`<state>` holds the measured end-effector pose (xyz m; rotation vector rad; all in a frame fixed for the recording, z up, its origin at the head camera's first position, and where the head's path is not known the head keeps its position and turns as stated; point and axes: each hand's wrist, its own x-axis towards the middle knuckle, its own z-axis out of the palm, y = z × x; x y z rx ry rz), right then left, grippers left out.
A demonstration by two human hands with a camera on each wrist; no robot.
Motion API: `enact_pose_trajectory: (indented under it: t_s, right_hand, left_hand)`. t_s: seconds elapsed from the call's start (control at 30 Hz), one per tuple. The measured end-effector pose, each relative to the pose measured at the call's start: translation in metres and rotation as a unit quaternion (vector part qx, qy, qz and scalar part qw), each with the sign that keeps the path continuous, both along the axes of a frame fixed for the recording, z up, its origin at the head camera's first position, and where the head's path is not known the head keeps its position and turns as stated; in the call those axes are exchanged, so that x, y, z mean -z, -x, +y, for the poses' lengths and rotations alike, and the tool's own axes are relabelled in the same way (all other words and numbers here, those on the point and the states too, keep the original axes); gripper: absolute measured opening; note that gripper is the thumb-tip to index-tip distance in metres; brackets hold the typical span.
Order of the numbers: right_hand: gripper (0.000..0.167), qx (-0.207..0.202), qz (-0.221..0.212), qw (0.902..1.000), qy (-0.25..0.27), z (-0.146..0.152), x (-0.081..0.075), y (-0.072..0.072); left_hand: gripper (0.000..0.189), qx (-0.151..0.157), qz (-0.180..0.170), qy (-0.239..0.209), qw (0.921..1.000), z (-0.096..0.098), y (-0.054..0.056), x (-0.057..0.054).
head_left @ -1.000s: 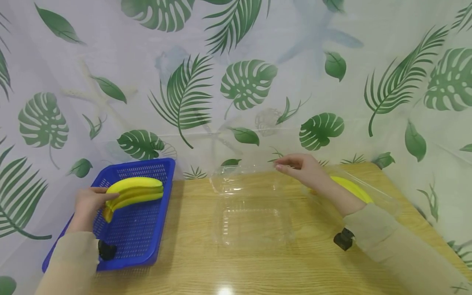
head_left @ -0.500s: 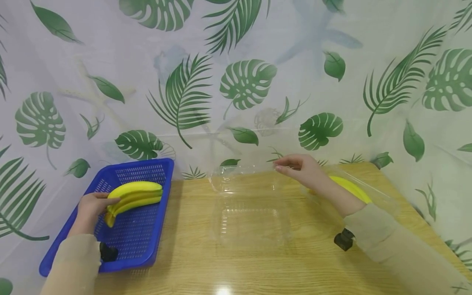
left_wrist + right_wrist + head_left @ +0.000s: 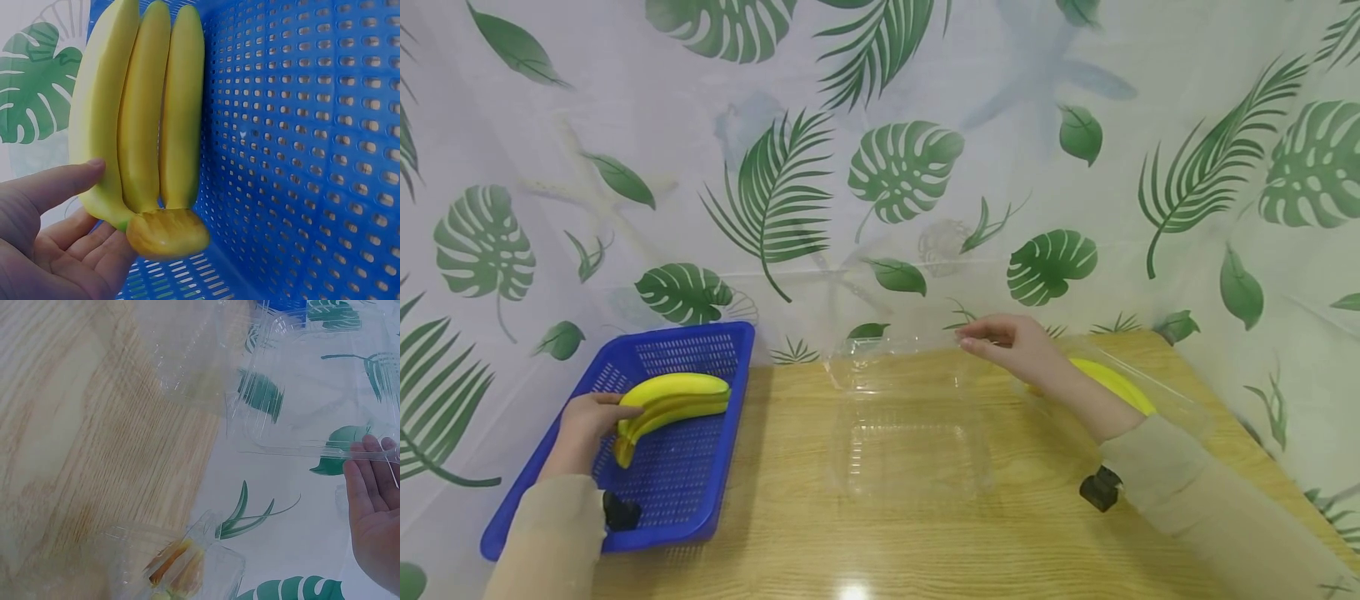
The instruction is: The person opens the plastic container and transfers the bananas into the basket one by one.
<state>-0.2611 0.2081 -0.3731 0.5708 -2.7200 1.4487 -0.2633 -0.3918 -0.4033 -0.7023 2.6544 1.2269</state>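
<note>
My left hand (image 3: 580, 425) grips a yellow bunch of bananas (image 3: 679, 396) near its stem end, inside the blue perforated basket (image 3: 736, 433). In the left wrist view, the thumb lies across the outermost banana (image 3: 97, 125) while the other fingers are partly hidden behind the bunch. A clear plastic clamshell box (image 3: 917, 492) sits in the middle of the table, its lid (image 3: 895, 379) raised at the back. At the lid's right edge, my right hand (image 3: 1018, 350) pinches the plastic between thumb and fingertips.
Behind the right forearm, another clear box (image 3: 1183, 417) on the wooden table (image 3: 790, 517) holds yellow bananas (image 3: 1116, 385). A leaf-patterned sheet (image 3: 820, 200) hangs along the back. Black wrist cameras (image 3: 1100, 489) sit under the sleeves.
The left hand and the bananas have sunk slightly lower into the basket. The basket has shifted a touch to the left; my right hand and the raised lid stay put.
</note>
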Motion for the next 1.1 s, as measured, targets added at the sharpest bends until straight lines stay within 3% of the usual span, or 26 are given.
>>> enact_pose_trajectory:
  t_s: [0.33,0.77,1.1]
  right_hand:
    - [0.034,-0.002,0.003,1.0000,0.003,-0.001,-0.003,-0.004]
    - [0.035,-0.004,0.000,1.0000,-0.005,0.001,-0.003,-0.004]
    - [0.034,-0.004,0.004,0.9999,-0.016,0.000,-0.004,-0.007]
  left_hand:
    - [0.064,0.003,-0.007,-0.003,1.0000,-0.001,0.001,0.000]
    - [0.061,0.005,0.001,-0.043,0.9990,-0.002,0.002,0.002]
    - [0.059,0.029,0.023,-0.027,0.9989,-0.006,0.001,-0.011]
